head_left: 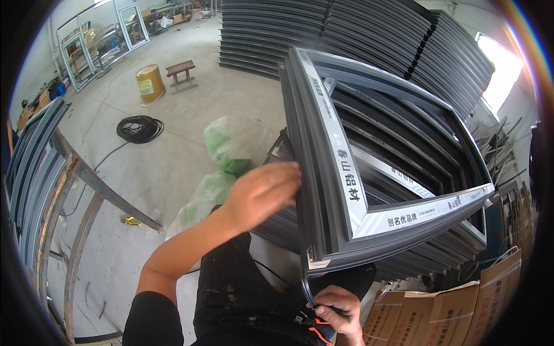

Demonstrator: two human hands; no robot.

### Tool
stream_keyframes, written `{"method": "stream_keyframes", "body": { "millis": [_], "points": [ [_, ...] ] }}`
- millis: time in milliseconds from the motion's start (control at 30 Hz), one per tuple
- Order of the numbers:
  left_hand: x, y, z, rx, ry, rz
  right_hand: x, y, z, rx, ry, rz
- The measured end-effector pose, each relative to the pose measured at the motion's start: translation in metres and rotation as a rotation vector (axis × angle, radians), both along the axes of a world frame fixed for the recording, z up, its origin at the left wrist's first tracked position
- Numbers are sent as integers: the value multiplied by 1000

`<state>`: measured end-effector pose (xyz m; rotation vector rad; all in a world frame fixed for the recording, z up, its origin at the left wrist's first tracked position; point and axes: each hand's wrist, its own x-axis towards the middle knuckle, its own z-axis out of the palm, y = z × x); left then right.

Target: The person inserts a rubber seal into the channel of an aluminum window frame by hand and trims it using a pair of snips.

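A dark grey metal window frame with white printed protective film lies on top of a stack of similar frames. My left hand reaches across to the frame's left outer side, fingers stretched out and their tips touching it; I see nothing held in them. Below the frame's near corner, my right hand is closed on a thin black rubber strip, which bends down from that corner. A tool with orange handles shows beside the right hand, against my dark trousers; whether the hand also holds it, I cannot tell.
Stacked dark profiles stand behind. On the floor are green-and-clear plastic wrap, a black cable coil, a yellow drum and a small stool. At left is a rusty metal rack; cardboard boxes stand lower right.
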<state>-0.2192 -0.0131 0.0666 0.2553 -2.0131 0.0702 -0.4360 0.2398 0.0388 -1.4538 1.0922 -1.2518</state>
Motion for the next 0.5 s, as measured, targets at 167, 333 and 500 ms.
{"method": "stream_keyframes", "body": {
  "millis": [167, 333, 500],
  "points": [
    [0, -21, 3, -89, 21, 42, -1, 1, -4, -12, -6, -11],
    [1, -21, 6, -39, 8, 47, 1, 0, 0, 7, -15, -16],
    [3, -40, 9, -8, -21, 86, 1, -1, -2, 4, -19, 2]
  ]
}}
